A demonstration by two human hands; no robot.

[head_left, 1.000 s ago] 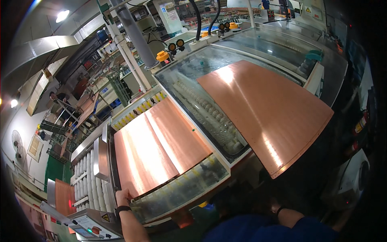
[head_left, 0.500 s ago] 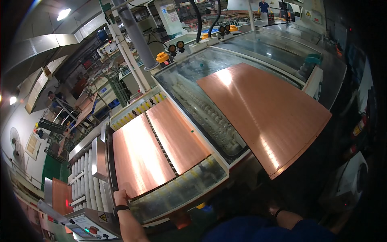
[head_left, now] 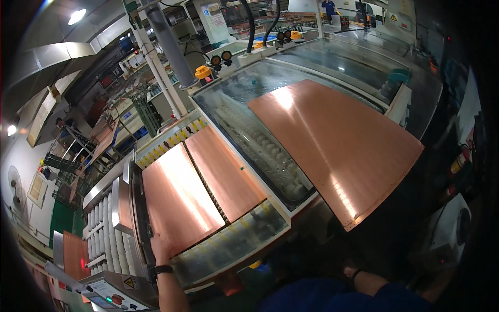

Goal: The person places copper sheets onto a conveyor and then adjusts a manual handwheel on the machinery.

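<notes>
My left hand [head_left: 160, 248] rests at the near left corner of a shiny copper sheet [head_left: 179, 200], its fingers stretched along the sheet's edge and appearing open. This sheet lies on a roller bed, with a second copper sheet [head_left: 224, 174] beside it across a narrow dark gap. Down in the shadow below the machine's front hangs my right hand [head_left: 350, 270], apart from the sheets; its fingers are too dark to read. A larger copper sheet [head_left: 338, 151] lies on the glass machine cover to the right, its near end reaching out past the frame.
White rollers [head_left: 106, 234] and a control panel [head_left: 106, 300] are at the left. A glass-covered tank [head_left: 260, 140] adjoins the bed. Orange-capped fittings [head_left: 202, 72] and a grey pipe [head_left: 171, 47] rise behind. A person [head_left: 328, 8] stands far back; another [head_left: 65, 127] is at far left.
My left hand has moved slightly farther along the left edge of the copper sheet, its fingers straighter. The whole view has shifted a little; the sheets stay in place.
</notes>
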